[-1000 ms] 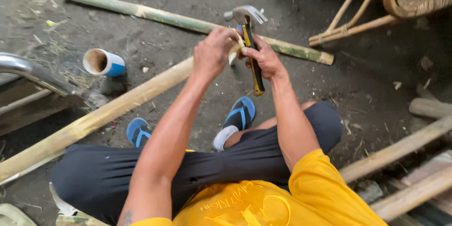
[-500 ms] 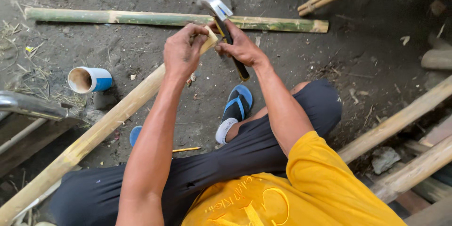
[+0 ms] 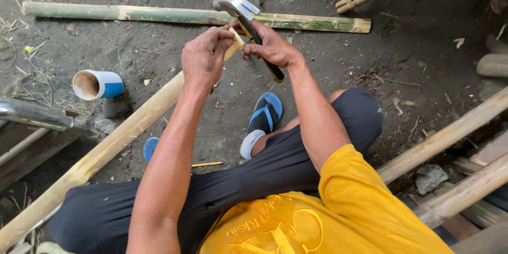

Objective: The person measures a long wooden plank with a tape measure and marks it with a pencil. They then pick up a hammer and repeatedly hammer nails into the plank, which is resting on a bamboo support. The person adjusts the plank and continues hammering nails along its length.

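My right hand (image 3: pixel 272 47) grips a claw hammer (image 3: pixel 241 13) by its black and yellow handle, steel head up and to the left. My left hand (image 3: pixel 203 55) is closed around the upper end of a long pale bamboo pole (image 3: pixel 114 140) that slants down to the lower left. The two hands almost touch above the pole's cut tip. I sit on the ground with legs folded in dark trousers, wearing blue sandals (image 3: pixel 264 116).
A green bamboo pole (image 3: pixel 159 15) lies across the dirt beyond my hands. A blue and white cup (image 3: pixel 98 84) lies on its side at left. A metal bar (image 3: pixel 32 114) juts in from the left. More bamboo poles (image 3: pixel 450 137) lie at right.
My hands and the hammer have shifted slightly as the view moved; the hammer head stays raised above the pole tip, and the left hand keeps its hold on the pole.
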